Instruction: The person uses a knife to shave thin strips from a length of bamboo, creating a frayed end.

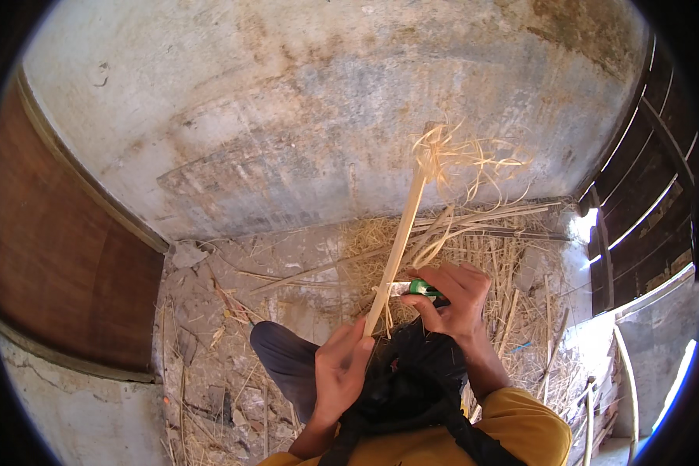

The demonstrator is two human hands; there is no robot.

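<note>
A long, pale strip of wood, perhaps bamboo (402, 237), slants up and away from my lap, with thin curly shavings (474, 159) hanging off its far end. Its near end is gripped in my left hand (340, 368). My right hand (460, 299) is closed around a green-handled knife (422, 287). The knife's short blade lies across the strip and touches it partway along, a little beyond my left hand. A few thin slivers hang from the strip just below the blade. My fingers hide part of the knife's handle.
Loose shavings and thin sticks (474, 245) litter the floor on the right. A stained wall (287, 132) rises ahead. At the left is a brown wooden panel (70, 241); dark slats (645, 186) with light gaps stand at the right. My bent knee (279, 353) is beside my left hand.
</note>
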